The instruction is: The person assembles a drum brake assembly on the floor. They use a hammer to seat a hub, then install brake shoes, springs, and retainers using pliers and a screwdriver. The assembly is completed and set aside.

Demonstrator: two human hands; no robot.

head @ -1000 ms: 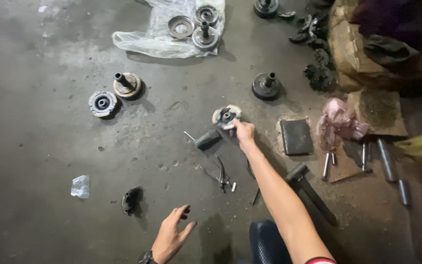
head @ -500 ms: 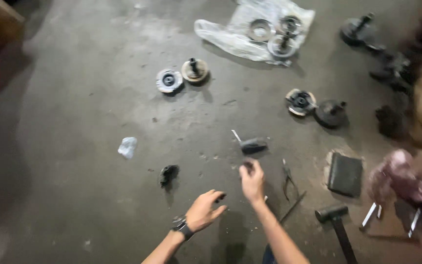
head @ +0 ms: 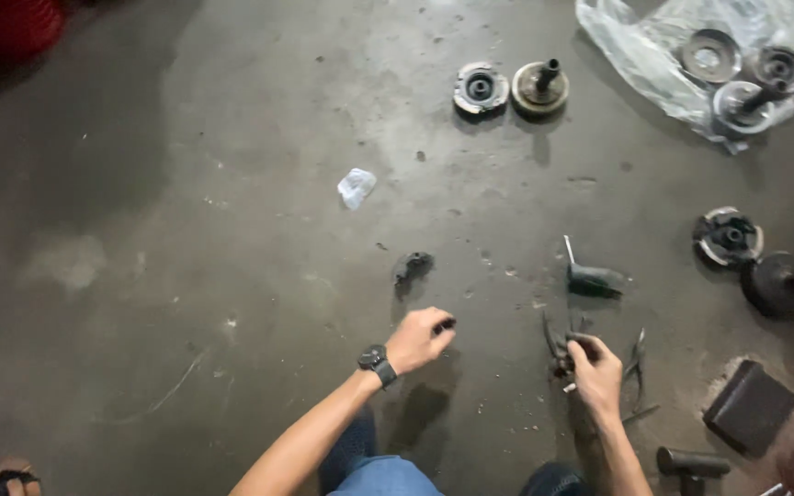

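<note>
Fingers of the right hand (head: 596, 369) curl around dark pliers (head: 560, 349) low in the frame, right of centre; the left hand (head: 418, 338), loosely curled, pinches a small dark bit (head: 445, 323).

Head view: both hands hover over a stained, dull grey concrete floor (head: 186, 230) with a rough, gritty face. A black watch (head: 376, 360) bands the left wrist. Just above the left hand lies a lumpy black part (head: 412, 267), and higher up a crumpled white scrap (head: 356, 187). Right of centre rests a stubby dark tool (head: 590, 278) with a thin metal stem. Two round, greasy metal discs (head: 510, 88) sit at the top centre. Crinkled clear plastic (head: 645, 55) in the upper right corner holds more round parts. A flat dark block (head: 751, 407) lies at the lower right.
</note>
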